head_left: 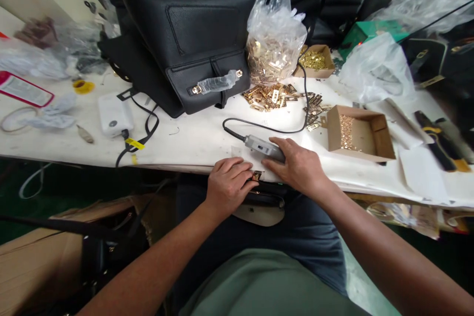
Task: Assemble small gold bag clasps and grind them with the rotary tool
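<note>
My right hand is closed round a grey corded electric screwdriver, which lies low over the table near its front edge. Beside it, my left hand grips a black bag at the table edge, thumb and fingers near a small gold plate. The bag rests over my lap, and a beige flap or panel shows below it. My hands and the table edge hide much of the bag. The tool's cable loops back across the table.
Gold metal plates lie heaped below a plastic bag of fittings. A cardboard box holds small screws. A black handbag stands behind. Pliers lie right; a white adapter sits left.
</note>
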Tool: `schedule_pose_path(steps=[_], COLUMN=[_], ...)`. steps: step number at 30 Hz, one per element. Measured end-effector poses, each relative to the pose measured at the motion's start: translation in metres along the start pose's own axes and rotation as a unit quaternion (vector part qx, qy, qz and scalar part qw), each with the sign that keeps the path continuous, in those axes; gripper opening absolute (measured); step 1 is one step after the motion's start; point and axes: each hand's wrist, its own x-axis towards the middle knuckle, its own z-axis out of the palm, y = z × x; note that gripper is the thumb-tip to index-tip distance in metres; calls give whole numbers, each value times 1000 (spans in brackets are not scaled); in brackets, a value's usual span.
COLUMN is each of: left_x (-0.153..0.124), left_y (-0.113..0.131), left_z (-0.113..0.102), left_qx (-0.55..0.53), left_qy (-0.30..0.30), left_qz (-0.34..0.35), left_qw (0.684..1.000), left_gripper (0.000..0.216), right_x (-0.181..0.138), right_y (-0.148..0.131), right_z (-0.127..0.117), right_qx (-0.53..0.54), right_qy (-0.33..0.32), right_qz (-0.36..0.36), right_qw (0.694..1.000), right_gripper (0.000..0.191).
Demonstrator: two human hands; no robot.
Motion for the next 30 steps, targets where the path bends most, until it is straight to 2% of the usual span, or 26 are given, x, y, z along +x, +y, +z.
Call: schedule_pose_path(steps=[4, 10, 12, 14, 16, 18, 19, 23, 26, 30], left_x=[1, 1, 0, 0, 0, 0, 0, -2, -4, -6], left_y=[1, 0, 0, 0, 0, 0, 0, 1, 3, 10], left_z=[-1, 0, 1, 1, 0, 0, 0, 2, 3, 0], left_qx=[12, 10, 9, 8, 5, 4, 4, 8, 14, 38], left_qy=[-7, -13, -11, -12, -14, -12, -10, -1, 5, 18], left_qz=[-1, -17, -19, -21, -18, -15, -16, -16, -12, -26], left_qw=[1000, 1000, 1000, 1000, 1000, 1000, 1000, 1000, 1000, 999], left_gripper=[10, 11, 11, 11, 12, 10, 9, 7, 4, 5], right_x=[3, 10, 5, -6, -21, -34, -39, -41, -38, -39], right_y=[0, 28, 32, 27, 14, -2, -8, -19, -19, -21], right_z=[3, 1, -3, -4, 2, 14, 21, 35, 31, 22], right_qx=[-58, -100, -81, -5, 129, 253, 281, 243, 207, 244], right_qy=[12, 88, 135, 173, 146, 68, 45, 20, -13, -19], right_qz=[-21, 7, 11, -16, -59, -79, -74, -61, -71, -82], right_qw=[998, 991, 988, 985, 979, 962, 956, 968, 976, 966], right_gripper=[47, 49, 51, 50, 45, 39, 35, 13, 13, 17])
